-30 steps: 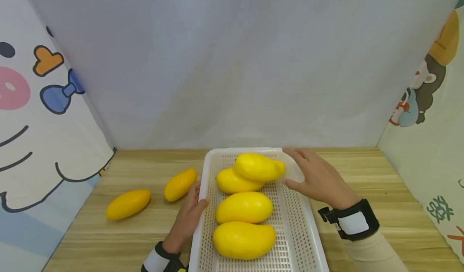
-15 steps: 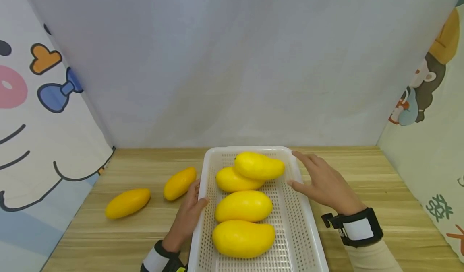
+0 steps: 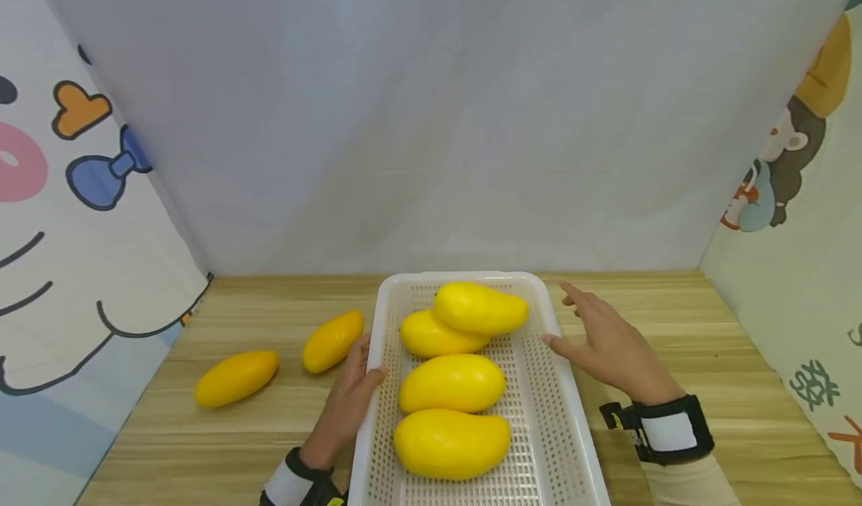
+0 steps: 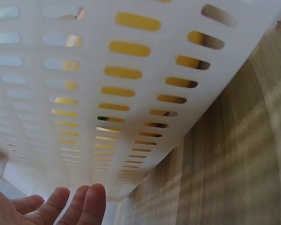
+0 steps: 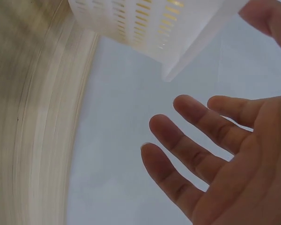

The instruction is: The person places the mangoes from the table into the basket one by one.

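Observation:
In the head view a white perforated plastic basket holds several yellow mangoes. One mango lies partly on top of another mango at the far end; a mango and a mango lie nearer. My left hand is at the basket's left side, thumb at the rim, fingers extended along the outside. The left wrist view shows those fingers fairly straight beneath the slotted wall. Beyond the right rim my right hand holds nothing, fingers spread and thumb tip close to the rim.
Two deeper-yellow mangoes lie on the wooden table left of the basket: one mango close to my left hand, another mango farther left. A pale cloth hangs behind the table, with printed panels on both sides.
My right hand has moved right, from over the basket's right rim beside the top mango to just outside the basket. The left hand and the mangoes stay put.

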The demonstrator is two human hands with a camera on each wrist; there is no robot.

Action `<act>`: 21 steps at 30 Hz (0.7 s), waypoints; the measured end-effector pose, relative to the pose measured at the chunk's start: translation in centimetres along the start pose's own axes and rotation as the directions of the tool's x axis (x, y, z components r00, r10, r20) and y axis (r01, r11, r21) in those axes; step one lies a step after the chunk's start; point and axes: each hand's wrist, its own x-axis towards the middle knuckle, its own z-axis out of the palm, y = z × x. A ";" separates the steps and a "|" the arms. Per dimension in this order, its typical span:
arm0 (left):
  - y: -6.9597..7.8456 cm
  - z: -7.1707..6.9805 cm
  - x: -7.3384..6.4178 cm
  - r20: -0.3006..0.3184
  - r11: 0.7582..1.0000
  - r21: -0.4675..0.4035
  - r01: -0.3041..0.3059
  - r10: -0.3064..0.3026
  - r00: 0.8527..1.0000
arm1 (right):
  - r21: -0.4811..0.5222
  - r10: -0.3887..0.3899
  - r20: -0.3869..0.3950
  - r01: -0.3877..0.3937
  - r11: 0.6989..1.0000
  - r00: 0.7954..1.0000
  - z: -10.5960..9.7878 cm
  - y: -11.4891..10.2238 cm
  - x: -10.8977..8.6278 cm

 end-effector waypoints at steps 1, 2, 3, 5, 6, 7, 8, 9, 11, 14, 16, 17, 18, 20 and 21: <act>0.0 0.0 0.0 -0.001 1.000 -0.001 0.000 0.000 1.000 | 0.003 0.008 0.002 -0.008 1.000 1.000 0.0 0.1 0.0; 0.0 0.0 0.0 -0.001 1.000 -0.001 -0.002 0.002 1.000 | 0.006 0.014 0.004 -0.014 1.000 1.000 0.1 0.1 0.0; 0.0 0.0 -0.1 0.000 1.000 -0.001 -0.003 0.003 1.000 | 0.011 0.020 0.006 -0.020 1.000 1.000 0.1 0.2 -0.1; 0.0 -0.1 -0.1 0.004 1.000 -0.001 -0.006 0.006 1.000 | 0.021 0.029 0.005 -0.029 0.999 1.000 0.2 0.4 -0.2; 0.1 -0.1 -0.1 0.005 1.000 -0.001 -0.008 0.008 1.000 | 0.026 0.032 0.006 -0.032 0.999 0.999 0.2 0.5 -0.2; 0.1 0.0 -0.1 0.007 1.000 -0.001 -0.010 0.010 1.000 | 0.029 0.035 0.007 -0.035 0.999 0.999 0.3 0.6 -0.3; 0.1 0.0 -0.1 0.009 1.000 -0.004 -0.011 0.011 1.000 | 0.031 0.038 0.008 -0.038 0.999 0.999 0.3 0.7 -0.3; 0.1 0.0 -0.1 0.010 1.000 -0.005 -0.011 0.011 1.000 | 0.031 0.041 0.009 -0.041 0.999 0.999 0.3 0.8 -0.4; 0.1 0.0 -0.1 0.012 1.000 -0.008 -0.008 0.008 1.000 | 0.029 0.046 0.010 -0.046 0.999 0.999 0.3 0.8 -0.4; 0.1 0.0 -0.1 0.011 1.000 -0.010 0.002 -0.002 1.000 | 0.037 0.058 0.017 -0.058 0.998 0.998 0.3 0.9 -0.4; 0.1 0.0 -0.1 0.004 1.000 -0.005 0.009 -0.008 1.000 | 0.063 0.065 0.031 -0.067 0.996 0.997 0.2 0.8 -0.3; 0.2 0.0 -0.1 0.001 1.000 -0.004 0.013 -0.013 1.000 | 0.078 0.070 0.039 -0.073 0.994 0.997 0.2 0.8 -0.3; 0.2 0.0 -0.1 -0.003 1.000 -0.001 0.015 -0.015 1.000 | 0.095 0.076 0.045 -0.080 0.992 0.996 0.2 0.8 -0.3; 0.2 0.0 -0.1 -0.008 1.000 0.003 0.020 -0.020 1.000 | 0.131 0.082 0.059 -0.089 0.987 0.995 0.4 0.9 -0.3; 0.2 0.0 -0.1 -0.008 1.000 0.006 0.020 -0.020 1.000 | 0.146 0.086 0.065 -0.094 0.985 0.994 0.5 1.0 -0.3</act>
